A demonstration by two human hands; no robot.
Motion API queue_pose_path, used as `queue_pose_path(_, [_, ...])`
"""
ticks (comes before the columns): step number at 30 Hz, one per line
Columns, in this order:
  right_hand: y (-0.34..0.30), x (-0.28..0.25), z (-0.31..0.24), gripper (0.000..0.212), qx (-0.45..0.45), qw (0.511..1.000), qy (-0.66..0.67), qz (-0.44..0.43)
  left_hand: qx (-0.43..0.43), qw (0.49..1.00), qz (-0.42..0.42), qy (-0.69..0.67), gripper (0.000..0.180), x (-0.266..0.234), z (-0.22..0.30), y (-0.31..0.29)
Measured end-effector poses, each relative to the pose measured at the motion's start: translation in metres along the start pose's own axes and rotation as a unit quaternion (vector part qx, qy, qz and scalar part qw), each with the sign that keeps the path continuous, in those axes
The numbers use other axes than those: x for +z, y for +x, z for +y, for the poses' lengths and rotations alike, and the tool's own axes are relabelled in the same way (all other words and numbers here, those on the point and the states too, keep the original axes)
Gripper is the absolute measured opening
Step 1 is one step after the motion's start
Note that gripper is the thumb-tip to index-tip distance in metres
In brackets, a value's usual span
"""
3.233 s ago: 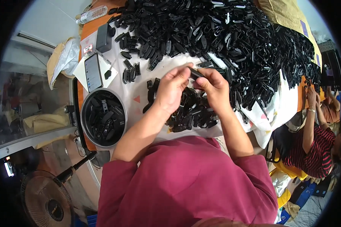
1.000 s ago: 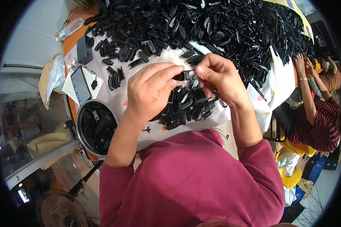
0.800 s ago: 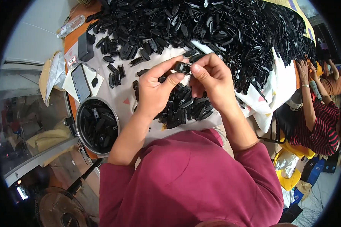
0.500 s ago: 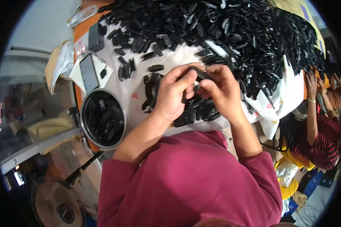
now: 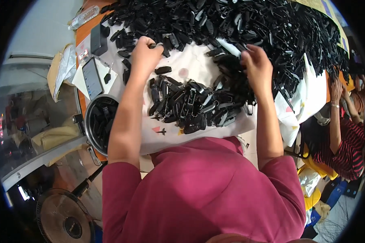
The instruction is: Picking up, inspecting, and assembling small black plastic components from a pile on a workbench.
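My left hand (image 5: pixel 147 56) is at the far left of the white-covered table, its fingers closed on a small, dark oblong piece (image 5: pixel 152 45), mostly hidden by the fingers. My right hand (image 5: pixel 258 69) hovers at the near edge of the large pile (image 5: pixel 182 24) of black, elongated clip-like pieces, thumb and fingers apart, with nothing visible between them. Between my forearms lies a smaller heap (image 5: pixel 190 103) of similar pieces, some with thin metal frames showing. One lone black piece (image 5: pixel 163 70) rests just beyond that heap.
A round metal bowl (image 5: pixel 89 139) of black pieces stands at the left, partly behind my left forearm. Beyond it lie a phone (image 5: pixel 93 77) on a white card and a dark box (image 5: pixel 99 39). A fan (image 5: pixel 65 214) stands lower left; another person's arm (image 5: pixel 335 103) reaches in at right.
My hands have separated from over the smaller heap, where they held a dark piece together. The left moved far and left; the right moved right to the pile. The smaller heap is now uncovered.
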State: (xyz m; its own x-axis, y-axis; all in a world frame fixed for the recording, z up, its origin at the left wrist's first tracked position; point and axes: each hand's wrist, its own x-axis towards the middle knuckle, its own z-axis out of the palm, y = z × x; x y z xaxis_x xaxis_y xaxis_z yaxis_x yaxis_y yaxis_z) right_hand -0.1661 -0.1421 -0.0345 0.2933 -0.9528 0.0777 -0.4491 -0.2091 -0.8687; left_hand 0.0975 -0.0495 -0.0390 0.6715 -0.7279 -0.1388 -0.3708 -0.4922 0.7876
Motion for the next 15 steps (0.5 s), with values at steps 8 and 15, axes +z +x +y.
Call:
queue_pose_path(8, [0.025, 0.041, -0.013, 0.017, -0.248, 0.851, -0.448, -0.117, 0.026, 0.939, -0.053, 0.339, 0.029, 0.018, 0.016, -0.008])
queue_pose_path(15, [0.087, -0.046, 0.000, 0.022, -0.050, 0.934, -0.340, -0.097, 0.311, 0.871, 0.021, 0.380, 0.015, 0.016, 0.001, 0.005])
